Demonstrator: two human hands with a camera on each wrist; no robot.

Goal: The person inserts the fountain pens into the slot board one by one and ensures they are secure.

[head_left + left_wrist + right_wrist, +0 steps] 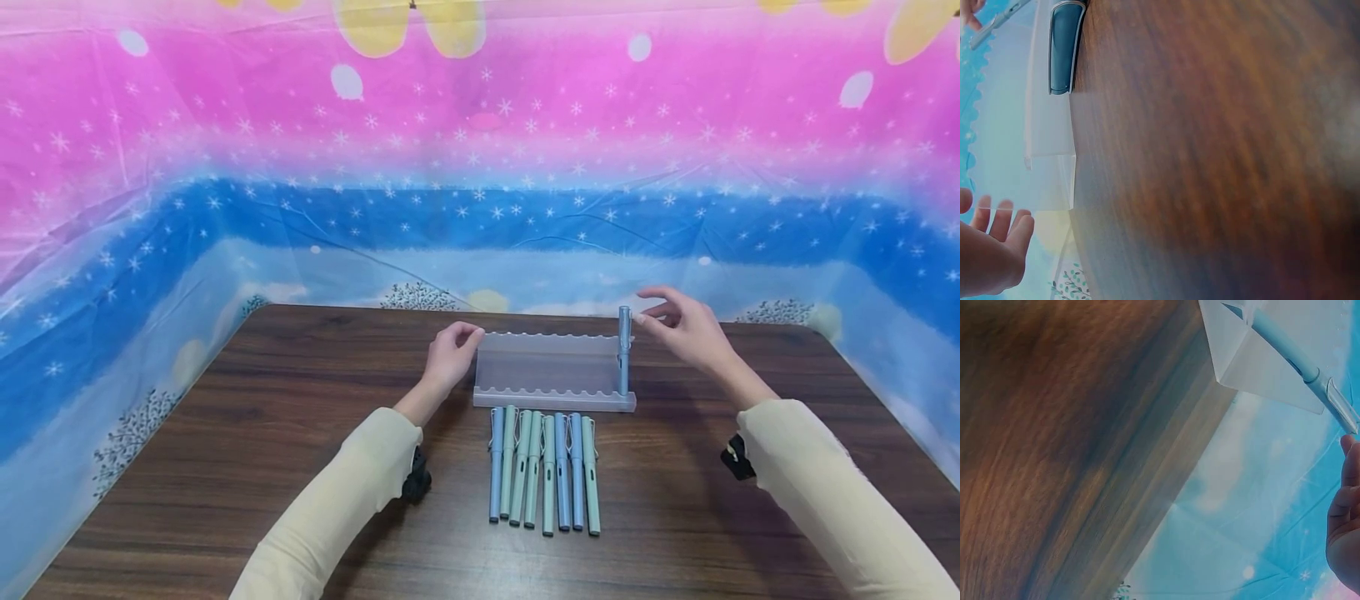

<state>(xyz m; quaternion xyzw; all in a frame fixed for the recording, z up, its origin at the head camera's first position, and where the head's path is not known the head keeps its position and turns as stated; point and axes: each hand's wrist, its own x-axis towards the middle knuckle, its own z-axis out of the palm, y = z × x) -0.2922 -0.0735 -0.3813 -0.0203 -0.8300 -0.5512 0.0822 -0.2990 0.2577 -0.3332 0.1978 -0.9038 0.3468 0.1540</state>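
Observation:
A clear pen rack with notched edges stands on the table. My left hand pinches its upper left corner; in the left wrist view the fingers show at the rack's side edge. A blue pen stands upright in the rack's rightmost place, cap at the top. Beside that cap is my right hand, thumb and index finger spread apart. One fingertip meets the cap's end in the right wrist view. In front of the rack lies a row of several blue and green pens, clips toward the rack.
The dark wooden table reaches back to a pink and blue snowflake cloth that hangs around three sides. Black wrist straps sit at both cream sleeves. The row of pens lies close to the rack's front edge.

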